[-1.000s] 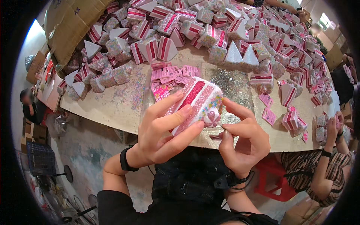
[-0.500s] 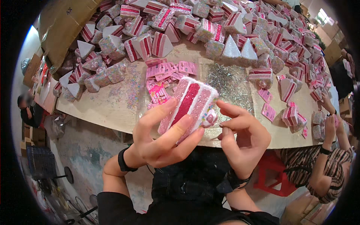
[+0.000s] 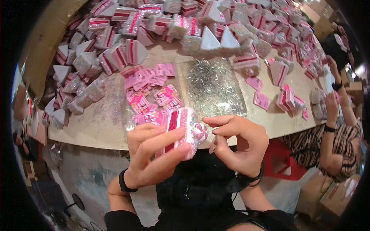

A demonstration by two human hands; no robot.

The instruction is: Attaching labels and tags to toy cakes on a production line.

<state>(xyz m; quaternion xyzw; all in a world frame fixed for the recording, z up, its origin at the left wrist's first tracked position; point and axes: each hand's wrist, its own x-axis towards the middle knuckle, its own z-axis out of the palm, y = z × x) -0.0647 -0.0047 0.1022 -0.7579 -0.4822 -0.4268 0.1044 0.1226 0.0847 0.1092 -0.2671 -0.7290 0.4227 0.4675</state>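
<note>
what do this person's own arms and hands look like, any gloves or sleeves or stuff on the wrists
The left hand and right hand are ungloved. A plain black band circles the left wrist; the right wears dark, strap-like wristwear, its details unclear. Both forearms are bare below black short sleeves.

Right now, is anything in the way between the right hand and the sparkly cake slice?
Nothing visible blocks it. The right hand is close to the swirl on the cake slice, with only a thin sliver, too small to identify, between them. The left hand grips the other side.
</note>
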